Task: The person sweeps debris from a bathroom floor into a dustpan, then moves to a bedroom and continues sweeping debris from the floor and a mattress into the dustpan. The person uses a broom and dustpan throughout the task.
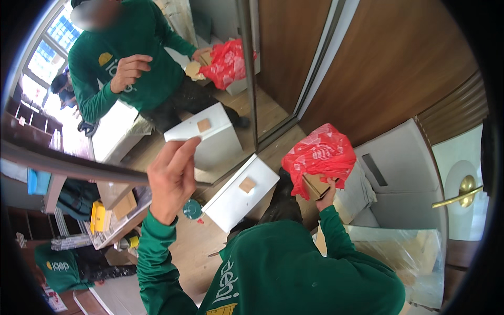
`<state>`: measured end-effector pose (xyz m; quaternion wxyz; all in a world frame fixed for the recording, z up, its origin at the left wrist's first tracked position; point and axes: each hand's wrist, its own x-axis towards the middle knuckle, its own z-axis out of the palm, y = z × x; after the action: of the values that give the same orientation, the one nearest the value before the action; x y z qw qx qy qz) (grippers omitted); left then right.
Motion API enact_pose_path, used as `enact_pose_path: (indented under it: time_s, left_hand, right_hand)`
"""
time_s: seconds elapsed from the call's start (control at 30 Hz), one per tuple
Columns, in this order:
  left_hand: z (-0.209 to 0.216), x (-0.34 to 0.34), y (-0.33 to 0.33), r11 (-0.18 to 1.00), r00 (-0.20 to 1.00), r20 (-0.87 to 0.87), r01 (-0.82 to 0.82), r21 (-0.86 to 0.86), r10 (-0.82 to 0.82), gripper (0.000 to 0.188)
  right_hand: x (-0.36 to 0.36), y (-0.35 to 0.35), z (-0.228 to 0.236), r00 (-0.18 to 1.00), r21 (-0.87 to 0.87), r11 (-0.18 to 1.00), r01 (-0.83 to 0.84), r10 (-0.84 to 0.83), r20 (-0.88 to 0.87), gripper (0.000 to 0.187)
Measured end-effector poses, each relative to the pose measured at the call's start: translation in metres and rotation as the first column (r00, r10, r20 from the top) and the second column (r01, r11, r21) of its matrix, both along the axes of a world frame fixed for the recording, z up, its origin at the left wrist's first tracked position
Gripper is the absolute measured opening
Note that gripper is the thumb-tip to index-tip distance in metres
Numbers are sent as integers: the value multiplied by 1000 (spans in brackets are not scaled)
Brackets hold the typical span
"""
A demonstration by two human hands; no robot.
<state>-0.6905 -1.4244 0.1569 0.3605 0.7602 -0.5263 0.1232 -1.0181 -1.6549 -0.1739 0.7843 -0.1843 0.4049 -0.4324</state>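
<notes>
My left hand [172,181] is raised in front of the mirror, fingers bent and their tips drawn together; anything between them is too small to make out. Lower on the right, my right hand [328,195] grips a small brown cardboard box [316,185]. A crumpled red plastic bag [321,152] hangs over and around that box. Between my hands and below them stands a white box-shaped piece [231,202], with a small tan square [247,185] lying on its top. A dark green round object [192,209] is beside it, low down near the floor.
A tall mirror [210,63] in front reflects me and the room. Brown wood panels [388,68] and a brass door handle [466,189] are right. Plastic-wrapped sheets [409,257] lean beside me. Left are a cluttered bench with a yellow case [97,218] and another person in green [63,268].
</notes>
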Motion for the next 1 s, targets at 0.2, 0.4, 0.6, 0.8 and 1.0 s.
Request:
enact_pose_path:
  time_s: [0.2, 0.4, 0.6, 0.8, 1.0]
  left_hand:
    - [3, 30, -180, 965, 895, 398, 112, 238, -202, 35]
    - [-8, 40, -244, 832, 763, 631, -255, 493, -140, 29]
    - [-10, 53, -230, 851, 768, 617, -202, 485, -170, 25]
    - [-6, 48, -234, 855, 773, 609, -187, 484, -175, 26]
    - [-3, 44, -239, 847, 786, 595, -192, 495, -169, 25]
  right_hand:
    - [28, -93, -27, 996, 178, 980, -85, 86, 2, 43]
    - [21, -146, -45, 1000, 207, 978, -4, 2, 12, 45]
    - [24, -161, -50, 995, 205, 978, 24, -4, -96, 48]
    - [16, -155, -40, 996, 246, 969, 27, -4, -92, 47]
    - [-2, -133, -37, 989, 205, 970, 127, -108, -104, 43]
